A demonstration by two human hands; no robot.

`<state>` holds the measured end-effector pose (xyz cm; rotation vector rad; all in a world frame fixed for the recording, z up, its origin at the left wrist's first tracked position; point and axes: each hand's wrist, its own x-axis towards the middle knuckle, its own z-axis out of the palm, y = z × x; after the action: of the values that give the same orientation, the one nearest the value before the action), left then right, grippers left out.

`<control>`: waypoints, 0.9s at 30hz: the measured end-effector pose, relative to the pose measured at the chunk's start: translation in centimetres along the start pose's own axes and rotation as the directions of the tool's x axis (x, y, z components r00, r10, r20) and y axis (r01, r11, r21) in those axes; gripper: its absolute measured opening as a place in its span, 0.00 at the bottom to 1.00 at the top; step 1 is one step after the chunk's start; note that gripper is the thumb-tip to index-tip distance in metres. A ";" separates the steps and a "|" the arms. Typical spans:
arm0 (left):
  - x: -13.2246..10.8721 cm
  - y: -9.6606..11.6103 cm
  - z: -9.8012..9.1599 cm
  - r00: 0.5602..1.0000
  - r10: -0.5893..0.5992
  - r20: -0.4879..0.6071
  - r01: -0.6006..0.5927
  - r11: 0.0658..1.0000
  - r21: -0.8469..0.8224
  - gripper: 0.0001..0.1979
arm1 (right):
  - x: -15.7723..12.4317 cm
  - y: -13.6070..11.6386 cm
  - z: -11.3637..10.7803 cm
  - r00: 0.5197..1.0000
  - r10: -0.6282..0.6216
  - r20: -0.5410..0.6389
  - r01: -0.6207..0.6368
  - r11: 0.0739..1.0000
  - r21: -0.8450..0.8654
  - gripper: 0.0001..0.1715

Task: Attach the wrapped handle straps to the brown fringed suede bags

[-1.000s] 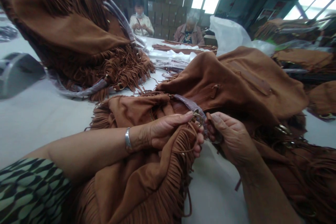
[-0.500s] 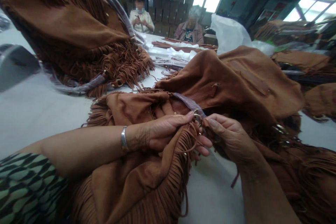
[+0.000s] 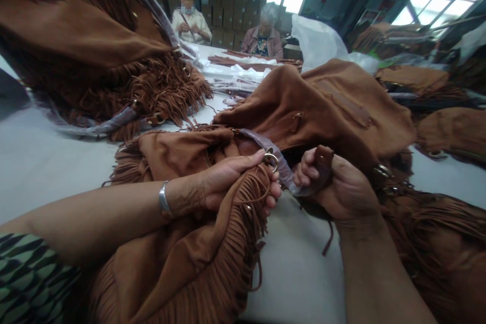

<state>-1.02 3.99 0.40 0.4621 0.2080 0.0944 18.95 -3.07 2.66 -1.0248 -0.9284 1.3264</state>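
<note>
Fringe (image 3: 246, 228) hangs in long strands from a brown bag (image 3: 178, 263) at the near side of a white table (image 3: 299, 263), under the left arm of a person whose sleeve (image 3: 34, 273) is patterned in green and black. The left hand (image 3: 231, 177), below a silver-coloured bracelet (image 3: 164, 197), pinches the bag's edge, its thumb beside a gold-toned ring (image 3: 272, 162) and its fingers curled beneath the strands. Across a small gap, the right hand (image 3: 343, 190) is folded around a strap (image 3: 261, 140) in clear wrapping, the brown leather end (image 3: 324, 156) poking up between thumb and curled fingers, apart from the ring. Just behind the hands, a second bag (image 3: 337, 106) lies bunched, a small zip pull (image 3: 297, 120) showing on its side. Another fringed bag (image 3: 79, 45) rises at upper left, with its own wrapped handle (image 3: 152, 10). On the far side of the table sit two co-workers, one in a light top (image 3: 199, 25), the other in a pinkish jacket (image 3: 250, 40), before stacked cartons (image 3: 228, 20).
</note>
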 end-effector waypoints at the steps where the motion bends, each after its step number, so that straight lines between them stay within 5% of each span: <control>1: -0.1 0.0 0.0 1.000 0.004 0.011 -0.004 1.000 0.000 0.21 | -0.1 -0.1 -0.1 1.000 -0.013 -0.003 0.013 1.000 0.011 0.13; 6: -0.1 -0.1 0.0 0.999 0.017 -0.046 -0.018 1.000 -0.015 0.20 | 0.2 -0.1 -0.3 0.992 -0.098 -0.080 0.097 0.995 -0.016 0.22; 11: 0.0 -0.1 -0.1 0.998 0.036 -0.046 -0.036 0.999 0.005 0.21 | 1.2 0.6 -0.2 0.859 -0.321 -0.399 0.320 0.945 -0.070 0.28; 17: 0.3 -0.5 -0.2 0.999 0.034 -0.001 -0.034 0.999 -0.004 0.20 | 1.9 1.4 -0.6 0.808 -0.334 -0.485 0.306 0.942 -0.139 0.27; 23: 0.5 -0.2 -0.7 0.998 0.049 -0.046 -0.049 0.999 0.003 0.21 | 1.7 2.3 0.0 0.877 -0.311 -0.367 0.102 0.866 -0.489 0.15; 27: 0.4 -0.1 -0.5 0.993 0.040 -0.108 -0.029 0.995 0.096 0.23 | 1.5 2.4 0.3 0.910 -0.308 -0.276 0.113 0.827 -0.551 0.13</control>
<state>-0.79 4.23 -0.17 0.5553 0.3136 0.1448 18.01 -1.66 0.37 -1.4740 -1.1146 0.6633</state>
